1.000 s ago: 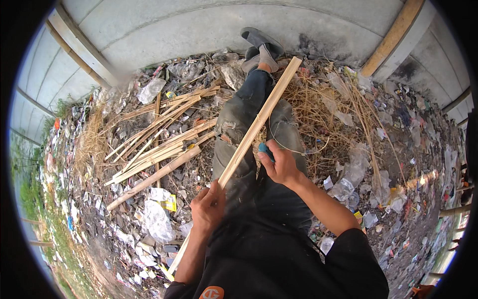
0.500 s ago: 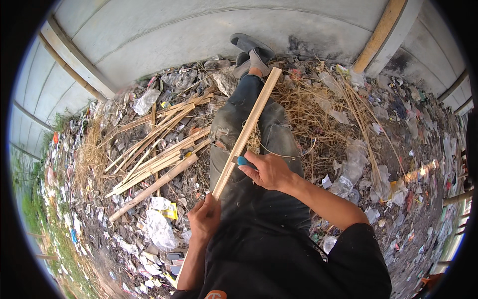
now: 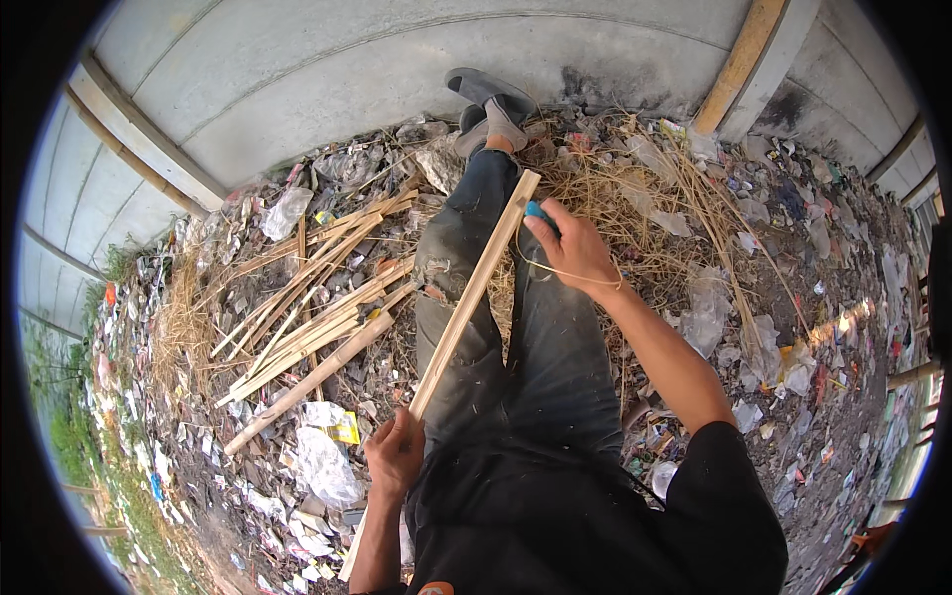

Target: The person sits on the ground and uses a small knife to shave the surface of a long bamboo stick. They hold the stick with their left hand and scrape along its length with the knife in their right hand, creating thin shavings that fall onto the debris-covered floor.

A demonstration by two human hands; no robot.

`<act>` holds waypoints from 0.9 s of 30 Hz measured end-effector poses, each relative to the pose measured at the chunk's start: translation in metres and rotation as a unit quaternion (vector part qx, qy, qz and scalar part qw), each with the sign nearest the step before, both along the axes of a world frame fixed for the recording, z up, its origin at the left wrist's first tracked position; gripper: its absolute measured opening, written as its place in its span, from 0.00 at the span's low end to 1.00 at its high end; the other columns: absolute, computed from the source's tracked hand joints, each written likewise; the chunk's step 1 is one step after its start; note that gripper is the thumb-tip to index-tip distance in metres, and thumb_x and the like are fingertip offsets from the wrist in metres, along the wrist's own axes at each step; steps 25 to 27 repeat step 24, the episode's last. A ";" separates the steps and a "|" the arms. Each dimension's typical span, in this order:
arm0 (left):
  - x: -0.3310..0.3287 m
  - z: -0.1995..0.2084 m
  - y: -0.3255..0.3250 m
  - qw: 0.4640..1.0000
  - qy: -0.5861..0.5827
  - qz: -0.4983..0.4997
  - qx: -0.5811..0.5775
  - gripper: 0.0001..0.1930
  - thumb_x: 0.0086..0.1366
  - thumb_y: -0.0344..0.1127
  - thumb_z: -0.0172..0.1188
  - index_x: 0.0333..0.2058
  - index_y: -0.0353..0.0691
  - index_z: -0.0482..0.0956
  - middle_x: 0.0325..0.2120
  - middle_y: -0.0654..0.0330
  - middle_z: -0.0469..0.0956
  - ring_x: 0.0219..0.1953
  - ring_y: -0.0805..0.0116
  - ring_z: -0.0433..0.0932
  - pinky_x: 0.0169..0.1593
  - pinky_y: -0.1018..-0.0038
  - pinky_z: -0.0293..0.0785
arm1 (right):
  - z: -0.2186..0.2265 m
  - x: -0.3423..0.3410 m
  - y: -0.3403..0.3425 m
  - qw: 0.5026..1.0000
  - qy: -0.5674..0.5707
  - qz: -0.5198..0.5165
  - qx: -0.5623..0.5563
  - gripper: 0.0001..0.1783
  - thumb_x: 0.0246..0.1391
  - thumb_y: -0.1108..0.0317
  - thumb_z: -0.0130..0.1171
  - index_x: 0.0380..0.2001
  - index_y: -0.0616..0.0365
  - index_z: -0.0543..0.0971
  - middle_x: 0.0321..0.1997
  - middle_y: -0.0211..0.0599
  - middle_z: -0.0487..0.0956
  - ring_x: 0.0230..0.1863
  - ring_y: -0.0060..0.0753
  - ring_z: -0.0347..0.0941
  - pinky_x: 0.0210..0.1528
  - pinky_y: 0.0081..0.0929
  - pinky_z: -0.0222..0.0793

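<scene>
A long pale wooden strip (image 3: 474, 293) lies slantwise over my outstretched legs. My left hand (image 3: 394, 451) is closed around its near end. Toward the far end, my right hand (image 3: 575, 248) pinches a small blue-gripped blade (image 3: 535, 211) against or right beside the strip's right edge; the blade itself is mostly hidden. A thin curled sliver (image 3: 555, 270) loops from near the strip past my right wrist. Dark, worn trousers (image 3: 555, 367) with a torn knee are under the strip.
Several split strips (image 3: 307, 342) and a round pole (image 3: 309, 382) lie on the littered ground to the left. Dry straw and long thin stalks (image 3: 709, 228) spread at the right. A grey panel wall (image 3: 397, 79) stands beyond my slippered feet (image 3: 493, 109).
My right hand has slid far up along the strip with the blue-gripped blade, away from my left hand. The strip has shifted slightly nearer, and the thin sliver now hangs at my right wrist.
</scene>
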State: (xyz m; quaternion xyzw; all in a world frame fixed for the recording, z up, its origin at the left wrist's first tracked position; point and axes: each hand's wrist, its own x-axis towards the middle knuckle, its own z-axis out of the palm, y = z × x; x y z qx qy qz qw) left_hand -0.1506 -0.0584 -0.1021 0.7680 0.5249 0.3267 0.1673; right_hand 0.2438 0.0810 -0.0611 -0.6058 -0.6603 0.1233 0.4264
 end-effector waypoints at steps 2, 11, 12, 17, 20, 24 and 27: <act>-0.006 -0.003 -0.003 1.000 0.010 -0.011 -0.020 0.16 0.60 0.27 0.72 0.48 0.39 0.85 0.23 0.54 0.80 0.22 0.56 0.80 0.26 0.63 0.76 | -0.007 0.032 0.015 0.994 0.066 -0.081 0.019 0.25 0.75 0.46 0.50 0.42 0.61 0.75 0.23 0.39 0.68 0.24 0.29 0.63 0.28 0.36 0.62; -0.013 -0.004 -0.003 0.999 0.030 -0.019 -0.014 0.18 0.60 0.28 0.71 0.50 0.38 0.85 0.25 0.53 0.81 0.22 0.56 0.81 0.26 0.64 0.76 | 0.011 0.109 0.007 0.837 0.509 -0.198 0.006 0.22 0.71 0.42 0.55 0.41 0.51 0.73 0.18 0.20 0.60 0.15 0.15 0.53 0.18 0.24 0.48; -0.011 -0.002 -0.001 0.999 0.029 -0.016 -0.014 0.18 0.60 0.27 0.71 0.50 0.37 0.85 0.25 0.53 0.81 0.22 0.56 0.81 0.26 0.64 0.76 | 0.017 0.095 0.003 0.835 0.514 -0.198 0.006 0.23 0.71 0.43 0.56 0.41 0.53 0.73 0.17 0.20 0.60 0.15 0.15 0.52 0.18 0.23 0.47; -0.003 0.001 0.010 0.998 0.032 -0.043 0.016 0.18 0.60 0.26 0.72 0.50 0.36 0.85 0.23 0.54 0.79 0.20 0.59 0.79 0.24 0.66 0.74 | 0.022 0.045 -0.017 0.874 0.475 -0.074 -0.075 0.24 0.69 0.44 0.59 0.42 0.57 0.76 0.17 0.17 0.60 0.14 0.10 0.54 0.17 0.19 0.46; 0.001 0.001 0.011 0.998 0.029 -0.044 0.023 0.19 0.60 0.27 0.71 0.52 0.39 0.84 0.24 0.55 0.80 0.20 0.59 0.80 0.25 0.65 0.75 | 0.023 0.011 -0.020 0.890 0.448 0.003 -0.087 0.22 0.69 0.48 0.61 0.43 0.58 0.77 0.16 0.15 0.60 0.14 0.09 0.54 0.16 0.19 0.48; 0.010 0.005 0.013 0.998 0.042 -0.029 0.021 0.20 0.60 0.27 0.72 0.53 0.42 0.85 0.24 0.56 0.80 0.22 0.59 0.82 0.26 0.65 0.77 | 0.024 -0.009 -0.021 0.871 0.484 0.043 -0.079 0.19 0.68 0.51 0.65 0.44 0.57 0.78 0.16 0.16 0.63 0.14 0.10 0.57 0.16 0.19 0.51; 0.010 0.005 0.013 0.998 0.042 -0.029 0.021 0.20 0.60 0.27 0.72 0.53 0.42 0.85 0.24 0.56 0.80 0.22 0.59 0.82 0.26 0.65 0.77 | 0.024 -0.009 -0.021 0.871 0.484 0.043 -0.079 0.19 0.68 0.51 0.65 0.44 0.57 0.78 0.16 0.16 0.63 0.14 0.10 0.57 0.16 0.19 0.51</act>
